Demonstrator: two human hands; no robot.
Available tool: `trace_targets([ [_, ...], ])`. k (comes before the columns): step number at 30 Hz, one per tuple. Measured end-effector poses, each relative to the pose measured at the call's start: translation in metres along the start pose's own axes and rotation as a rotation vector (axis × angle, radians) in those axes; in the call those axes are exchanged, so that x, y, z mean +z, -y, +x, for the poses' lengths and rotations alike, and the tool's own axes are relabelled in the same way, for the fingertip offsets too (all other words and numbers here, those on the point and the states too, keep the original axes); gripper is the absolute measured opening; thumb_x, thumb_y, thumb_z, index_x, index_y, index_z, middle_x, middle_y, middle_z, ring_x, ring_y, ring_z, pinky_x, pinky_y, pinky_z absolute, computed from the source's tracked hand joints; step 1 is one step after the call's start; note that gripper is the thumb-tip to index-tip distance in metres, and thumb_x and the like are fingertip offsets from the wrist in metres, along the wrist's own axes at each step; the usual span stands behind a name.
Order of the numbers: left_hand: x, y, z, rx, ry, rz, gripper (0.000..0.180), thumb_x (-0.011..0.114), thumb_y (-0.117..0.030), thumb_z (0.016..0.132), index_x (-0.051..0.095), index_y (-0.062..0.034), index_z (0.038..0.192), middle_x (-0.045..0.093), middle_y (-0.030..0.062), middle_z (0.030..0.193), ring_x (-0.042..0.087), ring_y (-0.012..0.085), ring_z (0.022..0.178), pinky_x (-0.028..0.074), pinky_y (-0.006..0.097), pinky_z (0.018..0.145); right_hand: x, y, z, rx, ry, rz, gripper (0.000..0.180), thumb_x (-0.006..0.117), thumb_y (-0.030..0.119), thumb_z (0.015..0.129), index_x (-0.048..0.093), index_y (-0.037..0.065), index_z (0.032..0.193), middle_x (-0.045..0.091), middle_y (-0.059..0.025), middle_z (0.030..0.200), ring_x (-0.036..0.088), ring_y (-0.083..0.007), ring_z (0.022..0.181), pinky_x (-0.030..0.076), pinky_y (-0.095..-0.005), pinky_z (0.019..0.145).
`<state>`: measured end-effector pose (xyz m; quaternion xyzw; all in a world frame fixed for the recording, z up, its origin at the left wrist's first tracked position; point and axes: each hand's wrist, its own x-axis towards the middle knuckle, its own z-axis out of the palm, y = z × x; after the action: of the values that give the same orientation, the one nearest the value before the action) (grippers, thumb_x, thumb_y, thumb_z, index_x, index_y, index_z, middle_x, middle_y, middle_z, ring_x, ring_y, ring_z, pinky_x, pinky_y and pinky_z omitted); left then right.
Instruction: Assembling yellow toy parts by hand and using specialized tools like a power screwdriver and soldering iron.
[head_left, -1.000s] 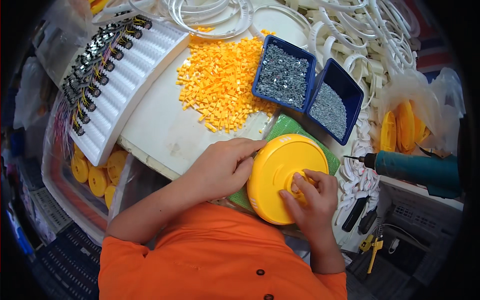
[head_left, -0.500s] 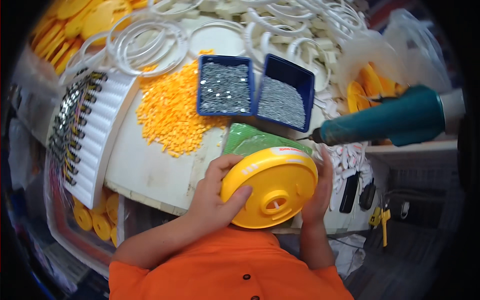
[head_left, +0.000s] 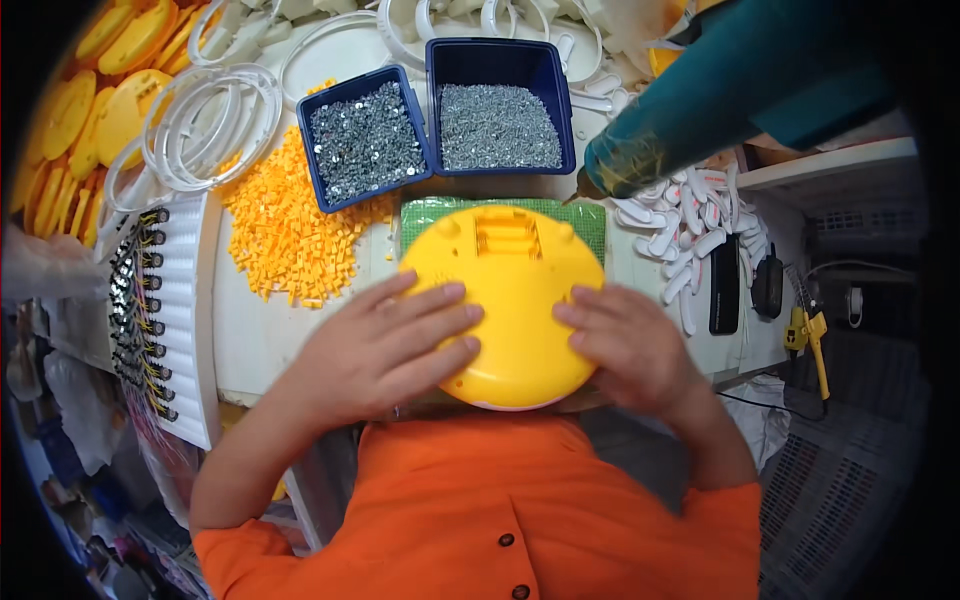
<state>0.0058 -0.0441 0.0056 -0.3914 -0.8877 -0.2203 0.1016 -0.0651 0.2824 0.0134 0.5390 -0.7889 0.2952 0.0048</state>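
Observation:
A round yellow plastic housing (head_left: pixel 520 330) is in front of me, its slotted battery compartment at the far side. Its far part covers some of a green mat (head_left: pixel 425 215). My left hand (head_left: pixel 385 350) holds the housing from the left, fingers lying across its top. On the right edge, my right hand (head_left: pixel 630 345) grips it with bent fingertips on the upper face. Both thumbs are hidden. Beyond the mat, a teal power screwdriver (head_left: pixel 690 110) points down to the left, its tip near the mat's far right corner.
Two blue bins of small metal parts, a left bin (head_left: pixel 365 140) and a right bin (head_left: pixel 500 125), stand behind the mat. Small orange pieces (head_left: pixel 290 230) are heaped leftward, beside a white ridged tray (head_left: pixel 185 320) with wired components. White plastic parts (head_left: pixel 685 225) and a black object (head_left: pixel 724 285) lie right.
The housing has turned over from its face with a central hole to its battery-compartment side. Both hands have shifted onto the upper surface. The whole view has shifted too.

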Motion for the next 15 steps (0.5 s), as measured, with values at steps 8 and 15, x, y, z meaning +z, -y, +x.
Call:
trace_targets([
  [8,0.030,-0.007,-0.020,-0.099,0.072,-0.048,0.035,0.060,-0.016,0.091,0.064,-0.0125,0.126,0.060,0.0026,0.146,0.056,0.0195,0.135,0.043,0.046,0.113,0.031,-0.006,-0.016,0.054,-0.130,0.015,0.024,0.076,0.019,0.085,0.067,0.009,0.105,0.075,-0.0096,0.112,0.072,-0.0293,0.105,0.056,-0.0425,0.089],
  [15,0.042,-0.021,-0.020,-0.072,-0.039,0.040,0.030,0.068,-0.018,0.093,0.066,-0.0168,0.123,0.064,-0.0007,0.140,0.059,0.0166,0.132,0.040,0.040,0.110,0.013,-0.088,0.093,0.271,-0.271,-0.113,0.015,0.073,0.004,0.085,0.071,0.002,0.100,0.069,-0.0122,0.091,0.067,-0.0308,0.088,0.053,-0.0374,0.080],
])
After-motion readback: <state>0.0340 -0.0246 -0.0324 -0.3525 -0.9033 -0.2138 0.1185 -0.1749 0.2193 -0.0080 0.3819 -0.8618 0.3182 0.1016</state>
